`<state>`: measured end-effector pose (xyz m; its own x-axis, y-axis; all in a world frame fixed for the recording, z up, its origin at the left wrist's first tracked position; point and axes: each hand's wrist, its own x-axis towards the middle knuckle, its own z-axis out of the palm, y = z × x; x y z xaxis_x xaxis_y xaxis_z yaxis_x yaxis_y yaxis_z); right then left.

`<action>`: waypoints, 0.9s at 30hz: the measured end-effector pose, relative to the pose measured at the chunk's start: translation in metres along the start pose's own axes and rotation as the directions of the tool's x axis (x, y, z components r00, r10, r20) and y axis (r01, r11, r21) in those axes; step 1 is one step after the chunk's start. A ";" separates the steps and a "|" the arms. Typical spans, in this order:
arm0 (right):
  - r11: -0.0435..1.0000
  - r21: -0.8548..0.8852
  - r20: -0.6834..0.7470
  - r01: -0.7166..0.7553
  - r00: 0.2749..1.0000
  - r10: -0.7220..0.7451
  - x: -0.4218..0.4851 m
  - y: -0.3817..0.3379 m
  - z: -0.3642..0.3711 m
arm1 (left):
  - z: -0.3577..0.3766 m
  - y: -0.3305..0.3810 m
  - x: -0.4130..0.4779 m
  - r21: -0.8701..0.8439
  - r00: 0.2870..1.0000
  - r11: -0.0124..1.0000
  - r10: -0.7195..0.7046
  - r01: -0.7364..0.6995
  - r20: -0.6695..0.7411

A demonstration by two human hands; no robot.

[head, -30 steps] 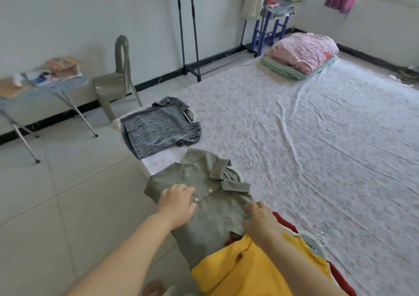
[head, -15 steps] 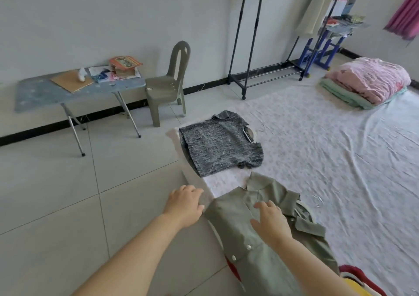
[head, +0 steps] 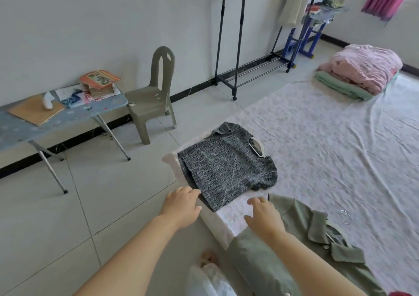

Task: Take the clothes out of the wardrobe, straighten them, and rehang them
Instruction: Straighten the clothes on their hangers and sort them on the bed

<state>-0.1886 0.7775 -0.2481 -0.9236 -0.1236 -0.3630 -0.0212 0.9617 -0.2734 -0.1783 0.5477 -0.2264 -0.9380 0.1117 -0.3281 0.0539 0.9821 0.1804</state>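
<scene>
Grey top (head: pixel 226 168) lay flat on the bed (head: pixel 328 150) corner, with a hanger (head: pixel 258 148) inside the neck. Its long axis ran across the reach: hem at the bed edge, collar toward mid-bed. Left hand (head: pixel 181 206) was the nearer, fingertips at the top's near hem corner; pinch or mere touch, could not tell. Right hand (head: pixel 264 216) was just short of the top, fingers spread and loose over bare sheet, holding nothing. Green shirt (head: pixel 303 225) lay on the person's side of the top. Half a second before, the right hand rested on that shirt and the left at its edge; both had since gone forward. Judged: the left reaches the hem first.
</scene>
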 end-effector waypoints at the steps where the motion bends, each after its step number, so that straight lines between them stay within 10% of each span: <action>1: 1.000 0.008 0.001 0.000 1.000 0.000 0.017 -0.004 -0.002 | -0.007 -0.006 0.017 0.006 1.000 1.000 0.003 -0.003 0.002; 16: 0.953 0.181 0.002 -0.241 0.970 0.245 0.155 -0.007 -0.055 | -0.081 -0.007 0.220 0.045 0.953 0.961 0.265 -0.274 0.149; 27: 0.728 0.311 -0.034 -0.611 0.758 0.651 0.168 0.013 -0.040 | -0.074 0.028 0.326 0.107 0.743 0.752 0.600 -0.650 0.296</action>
<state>-0.3595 0.7790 -0.2773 -0.7272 0.5409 -0.4227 0.6680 0.6995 -0.2540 -0.5081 0.5999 -0.2593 -0.5636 0.7172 -0.4098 0.6871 0.6825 0.2494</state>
